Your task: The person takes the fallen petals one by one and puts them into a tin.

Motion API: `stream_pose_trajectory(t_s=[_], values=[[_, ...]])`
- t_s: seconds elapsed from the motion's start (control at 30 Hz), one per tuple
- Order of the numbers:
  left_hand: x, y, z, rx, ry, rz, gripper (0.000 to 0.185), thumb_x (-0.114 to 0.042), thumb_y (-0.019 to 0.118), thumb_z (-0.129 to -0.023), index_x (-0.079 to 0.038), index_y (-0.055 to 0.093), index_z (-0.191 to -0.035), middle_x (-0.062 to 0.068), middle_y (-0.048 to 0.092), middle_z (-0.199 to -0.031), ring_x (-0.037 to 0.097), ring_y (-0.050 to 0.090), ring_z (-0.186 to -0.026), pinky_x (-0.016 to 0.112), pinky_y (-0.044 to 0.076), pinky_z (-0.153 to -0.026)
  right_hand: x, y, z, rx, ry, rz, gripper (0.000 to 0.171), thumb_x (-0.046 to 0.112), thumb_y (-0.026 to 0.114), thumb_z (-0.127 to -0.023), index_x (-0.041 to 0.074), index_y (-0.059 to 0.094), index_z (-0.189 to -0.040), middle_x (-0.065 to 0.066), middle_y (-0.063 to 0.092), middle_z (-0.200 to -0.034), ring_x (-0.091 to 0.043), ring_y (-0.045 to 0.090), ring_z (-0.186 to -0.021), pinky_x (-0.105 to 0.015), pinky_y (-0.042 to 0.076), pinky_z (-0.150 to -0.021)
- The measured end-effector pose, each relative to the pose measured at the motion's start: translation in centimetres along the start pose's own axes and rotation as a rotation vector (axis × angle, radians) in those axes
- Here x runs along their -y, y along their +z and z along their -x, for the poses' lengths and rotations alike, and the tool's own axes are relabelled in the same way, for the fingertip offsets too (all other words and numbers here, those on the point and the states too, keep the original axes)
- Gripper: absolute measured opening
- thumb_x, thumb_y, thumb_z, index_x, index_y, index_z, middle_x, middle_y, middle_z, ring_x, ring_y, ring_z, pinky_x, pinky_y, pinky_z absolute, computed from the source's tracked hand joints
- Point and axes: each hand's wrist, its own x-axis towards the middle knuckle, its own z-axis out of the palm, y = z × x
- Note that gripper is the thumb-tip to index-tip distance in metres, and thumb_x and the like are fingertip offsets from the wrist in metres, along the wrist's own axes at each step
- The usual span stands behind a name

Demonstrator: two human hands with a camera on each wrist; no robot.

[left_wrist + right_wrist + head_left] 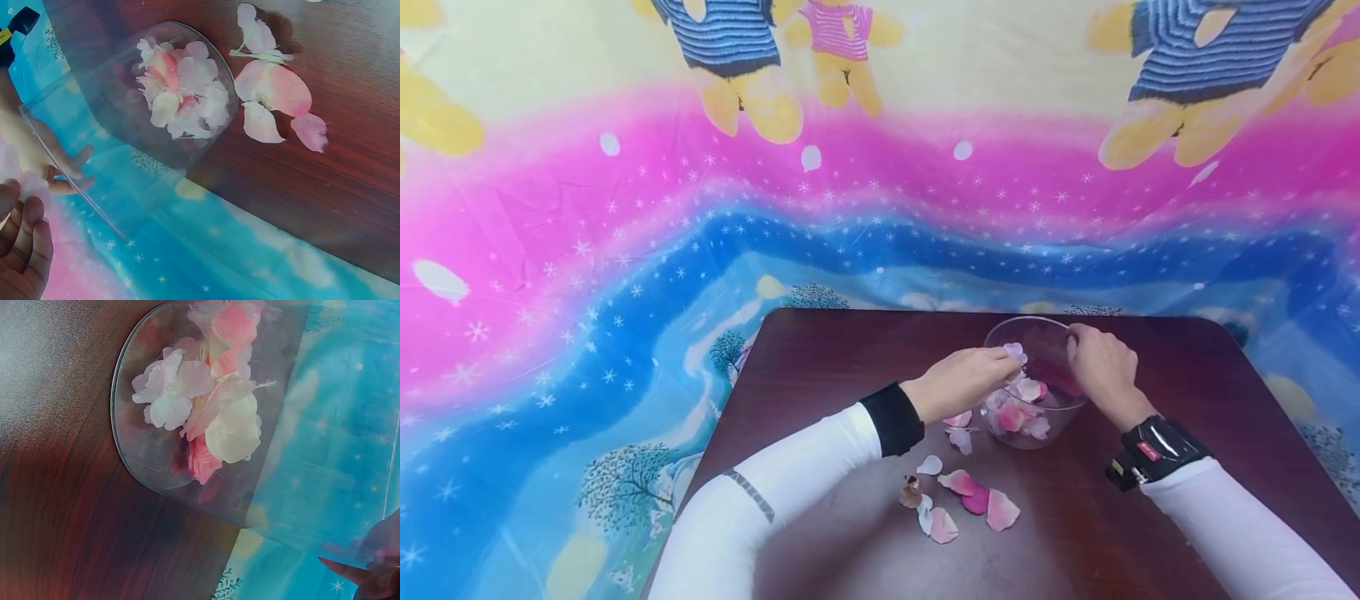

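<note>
Dark wood table (1150, 517) with a clear plastic cup (1042, 333) held between two hands.

Largest under the hands is the tabletop, backed by a bright printed cloth (625, 250) beyond its far edge. The cup stands between the hands: the right hand (1101, 367) curls its fingers over the far right of the rim, and the left hand (958, 383) reaches in from the other side, its fingertips pinching a pale lilac petal (1015, 351) just above the rim. Directly below that pinch, pink and white petals in the cup (181, 94) fill the bottom. Nearer the person than the left wrist, loose petals (973, 500) lie scattered on the wood, apart from both hands.
</note>
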Motion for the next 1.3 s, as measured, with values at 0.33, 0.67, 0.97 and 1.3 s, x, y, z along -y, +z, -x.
stream_pose_trajectory(t_s=[0.33,0.67,0.97,1.3], values=[[-0.8,0.9,-2.6,0.014,-0.051,-0.067,0.016,-0.022,0.065,-0.099,-0.016,0.064,-0.115,-0.005,0.069,-0.12,0.006,0.067,-0.113,0.015,0.052,-0.096,-0.1,0.0,0.0,-0.005,-0.003,0.003,0.029,0.018,0.049,-0.1,0.004,0.067,-0.119,-0.023,0.069,-0.086,-0.041,0.063,-0.071,-0.045,0.039,-0.047],[-1.0,1.9,-4.1,0.142,-0.15,-0.017,0.041,-0.039,0.058,-0.102,-0.017,0.058,-0.137,-0.002,0.066,-0.131,0.01,0.062,-0.125,0.021,0.05,-0.105,-0.1,0.2,-0.2,-0.001,0.0,0.009,0.03,0.018,0.049,-0.1,0.004,0.067,-0.12,-0.022,0.069,-0.084,-0.038,0.062,-0.067,-0.044,0.039,-0.046],[-0.9,2.7,-3.3,0.328,-0.215,-0.032,0.082,-0.08,0.034,-0.093,-0.042,0.01,-0.162,-0.005,0.01,-0.172,0.02,0.004,-0.161,0.044,0.014,-0.13,-0.1,0.2,-0.2,-0.006,0.0,0.012,0.031,0.017,0.049,-0.1,0.003,0.067,-0.121,-0.027,0.07,-0.089,-0.042,0.064,-0.069,-0.047,0.041,-0.047],[-1.1,2.6,-2.2,0.323,-0.194,-0.01,0.079,-0.079,0.033,-0.094,-0.043,0.01,-0.161,-0.003,0.01,-0.173,0.02,0.002,-0.161,0.045,0.015,-0.13,0.0,0.1,0.0,-0.021,-0.008,0.002,0.03,0.016,0.049,-0.099,0.004,0.068,-0.119,-0.029,0.07,-0.09,-0.046,0.065,-0.072,-0.049,0.04,-0.047]])
